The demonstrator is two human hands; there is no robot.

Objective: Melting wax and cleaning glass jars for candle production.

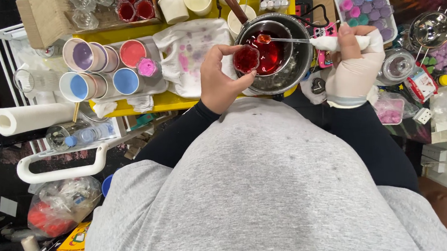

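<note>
left hand (220, 78) around red-filled glass (246, 58), right hand (354, 64) on spoon (284, 39)

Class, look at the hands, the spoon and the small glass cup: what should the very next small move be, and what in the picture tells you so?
Probably tip the spoon into the small glass cup. The right hand holds the spoon by its cloth-wrapped handle, its bowl loaded with red liquid above the pot. The left hand holds the cup, already partly red, just below it.
</note>
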